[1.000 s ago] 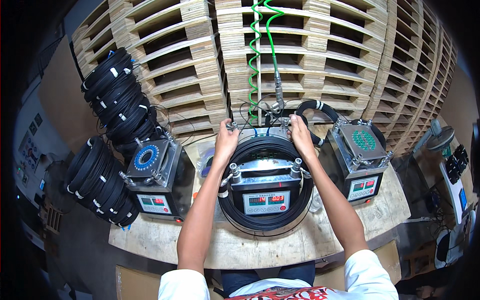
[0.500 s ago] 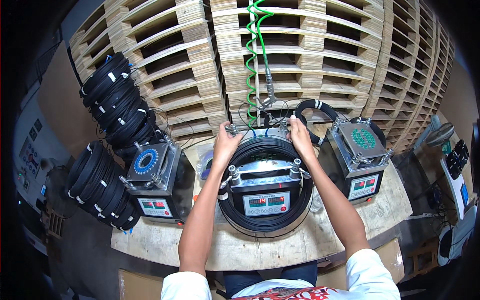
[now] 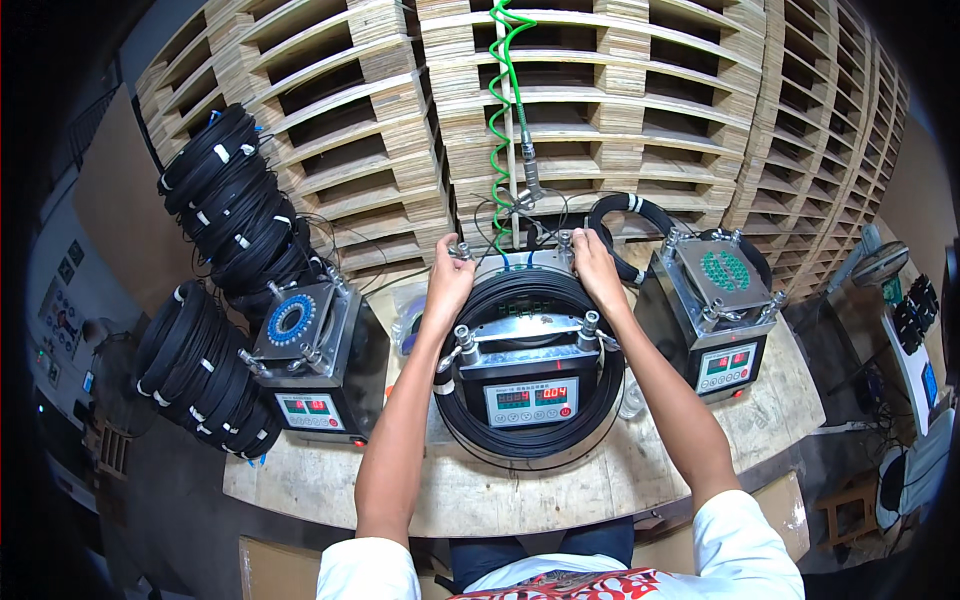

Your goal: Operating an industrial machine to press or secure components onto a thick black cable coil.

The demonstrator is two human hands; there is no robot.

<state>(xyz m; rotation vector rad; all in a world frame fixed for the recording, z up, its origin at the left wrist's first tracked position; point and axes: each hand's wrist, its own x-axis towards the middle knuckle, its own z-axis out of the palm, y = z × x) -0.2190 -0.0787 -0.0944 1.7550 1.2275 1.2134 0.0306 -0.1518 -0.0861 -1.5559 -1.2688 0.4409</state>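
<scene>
A small black benchtop machine (image 3: 530,360) with a lit display panel stands before me, ringed by a large coil of black cable (image 3: 478,425). Its metal top plate carries clamps with knurled knobs at the corners. My left hand (image 3: 450,282) is closed around the far left clamp knob (image 3: 462,250), thumb and forefinger on either side. At the far right clamp knob (image 3: 565,241) my right hand (image 3: 597,268) is closed too, its thumb against the metal. The two near knobs (image 3: 590,322) stand untouched. My forearms reach past both sides of the coil.
Similar machines stand left (image 3: 310,360) with a blue ring of parts and right (image 3: 722,330) with green parts. Black cable coils (image 3: 215,220) are stacked at far left. An air gun (image 3: 530,180) hangs on a green hose before wooden pallets (image 3: 560,70). A bent black tube (image 3: 600,215) lies behind.
The lit figures on the middle machine's panel have changed. Both hands stay at the far knobs, with only slight finger movement. The view has shifted a little.
</scene>
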